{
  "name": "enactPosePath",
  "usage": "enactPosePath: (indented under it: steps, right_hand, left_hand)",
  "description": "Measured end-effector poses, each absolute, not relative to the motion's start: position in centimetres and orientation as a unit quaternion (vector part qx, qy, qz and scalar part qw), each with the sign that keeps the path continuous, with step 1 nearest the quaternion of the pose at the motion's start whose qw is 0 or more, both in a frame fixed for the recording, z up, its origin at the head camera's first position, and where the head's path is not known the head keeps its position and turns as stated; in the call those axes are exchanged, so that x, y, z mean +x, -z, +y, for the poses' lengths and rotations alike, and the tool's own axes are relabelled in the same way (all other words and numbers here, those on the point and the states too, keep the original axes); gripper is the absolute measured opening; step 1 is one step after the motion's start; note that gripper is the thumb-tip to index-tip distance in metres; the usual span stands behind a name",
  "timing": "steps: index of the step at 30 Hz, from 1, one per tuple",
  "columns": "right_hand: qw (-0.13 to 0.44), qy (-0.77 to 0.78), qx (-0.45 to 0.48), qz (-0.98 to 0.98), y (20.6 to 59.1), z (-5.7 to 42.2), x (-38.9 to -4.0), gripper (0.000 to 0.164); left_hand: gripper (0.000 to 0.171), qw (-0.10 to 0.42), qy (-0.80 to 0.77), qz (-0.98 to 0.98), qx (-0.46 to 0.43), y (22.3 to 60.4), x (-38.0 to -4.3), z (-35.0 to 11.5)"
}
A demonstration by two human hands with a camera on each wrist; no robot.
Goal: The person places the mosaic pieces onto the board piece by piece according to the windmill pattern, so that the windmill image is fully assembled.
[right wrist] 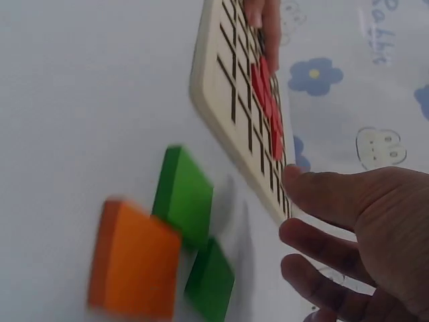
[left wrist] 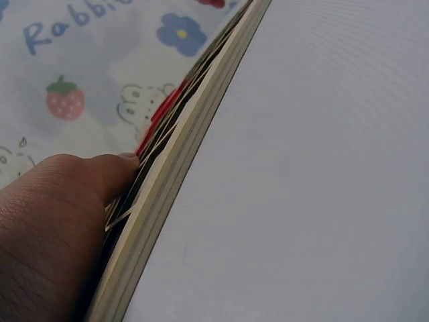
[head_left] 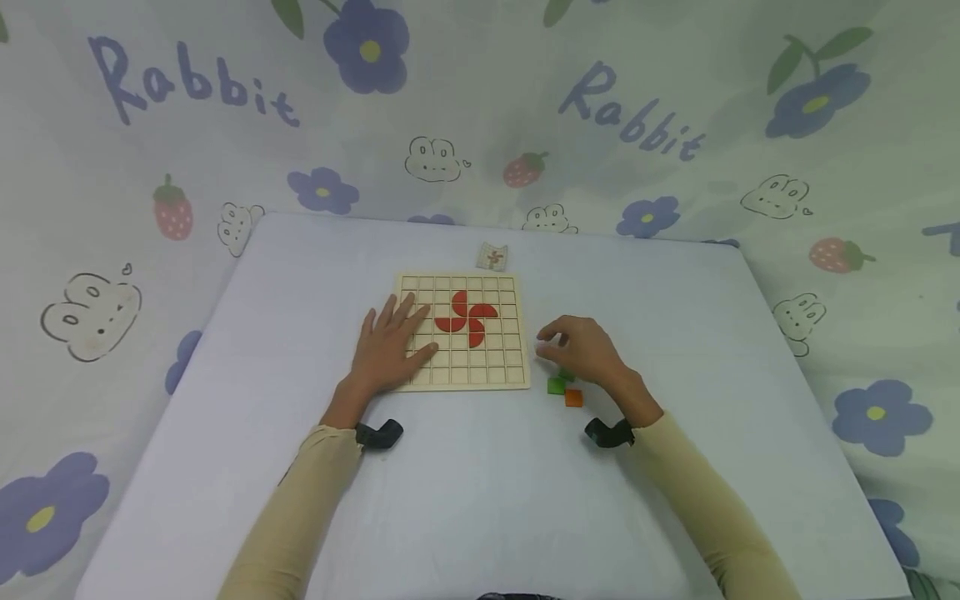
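Observation:
A pale wooden grid board [head_left: 498,377] lies on the white table, with red quarter-round pieces [head_left: 486,311] set in a pinwheel near its middle. My left hand [head_left: 384,350] rests spread over the board's left side, its thumb [left wrist: 114,171] reaching along the front edge in the left wrist view. Just right of the board, my right hand [head_left: 583,346] hovers with loosely bent fingers and nothing between thumb and fingertips. Close by it are an orange square tile [right wrist: 137,261] and two green square tiles [right wrist: 191,201], one partly covered by the hand in the head view.
Behind the board is a small card [head_left: 492,257] printed with a red pinwheel. A cloth [head_left: 480,108] with rabbits, flowers and strawberries hangs around the white table [head_left: 480,483]. Each wrist carries a black camera strap [head_left: 381,434].

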State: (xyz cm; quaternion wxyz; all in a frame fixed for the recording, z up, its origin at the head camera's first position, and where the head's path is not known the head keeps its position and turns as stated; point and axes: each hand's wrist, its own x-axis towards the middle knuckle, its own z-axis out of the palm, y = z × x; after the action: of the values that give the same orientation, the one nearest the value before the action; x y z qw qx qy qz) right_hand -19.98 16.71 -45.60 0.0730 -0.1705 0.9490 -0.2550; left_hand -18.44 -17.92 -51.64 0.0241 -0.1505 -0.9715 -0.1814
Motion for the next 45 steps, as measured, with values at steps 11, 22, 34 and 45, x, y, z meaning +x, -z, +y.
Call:
enactPosePath:
  steps: [11,22,34,45]
  right_hand:
    - [0.117,0.238,-0.178,0.948,44.9,20.3,-17.9,0.011]
    - [0.095,0.165,-0.254,0.948,45.5,20.1,-18.7,0.010]
    - [0.013,0.185,-0.303,0.935,45.3,16.3,-20.0,0.010]
    - [-0.049,0.203,-0.419,0.884,45.3,8.1,-21.9,0.007]
  left_hand:
    - [0.075,0.029,0.187,-0.970,-0.152,51.4,-18.2,-17.9]
    - [0.076,0.025,0.183,-0.972,-0.148,51.3,-18.3,-18.1]
    - [0.075,0.018,0.187,-0.971,-0.146,51.1,-18.1,-18.0]
    - [0.075,0.021,0.184,-0.970,-0.155,51.2,-18.2,-18.0]
